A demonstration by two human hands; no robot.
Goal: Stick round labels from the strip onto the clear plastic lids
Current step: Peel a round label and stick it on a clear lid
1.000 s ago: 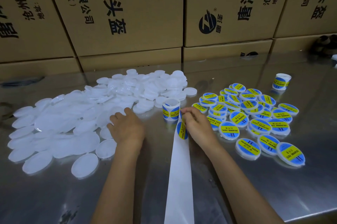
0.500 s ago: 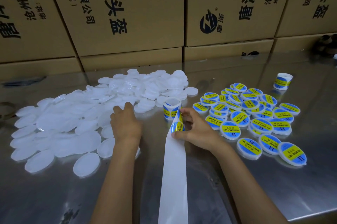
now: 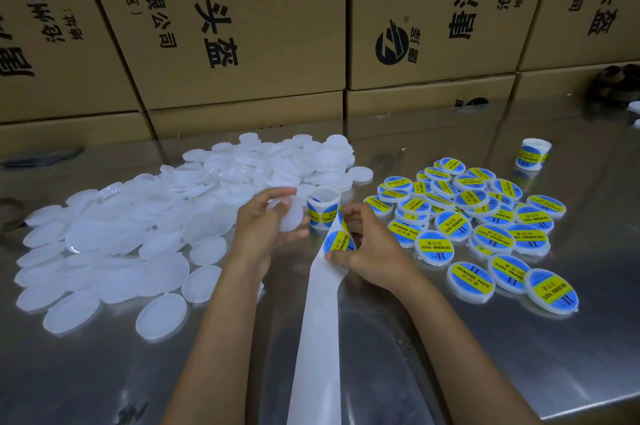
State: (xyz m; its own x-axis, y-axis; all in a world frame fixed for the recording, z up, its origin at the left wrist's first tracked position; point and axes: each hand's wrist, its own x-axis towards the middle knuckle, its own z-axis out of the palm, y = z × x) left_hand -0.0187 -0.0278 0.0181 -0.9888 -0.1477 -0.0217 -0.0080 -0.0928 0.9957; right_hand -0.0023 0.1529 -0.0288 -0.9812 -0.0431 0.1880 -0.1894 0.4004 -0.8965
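your right hand (image 3: 372, 251) pinches the round label (image 3: 337, 240) at the bend of the white strip (image 3: 318, 320), thumb under it, fingers curled above. the label roll (image 3: 323, 208) stands upright just behind. your left hand (image 3: 263, 224) grips one clear lid (image 3: 292, 217), fingers curled over its rim, just left of the roll. unlabelled lids (image 3: 138, 234) are heaped at left, labelled lids (image 3: 485, 227) reading "soldering paste" at right. a second roll (image 3: 531, 154) stands far right on the steel table (image 3: 450, 355). cardboard boxes (image 3: 242, 26) behind carry chinese print.
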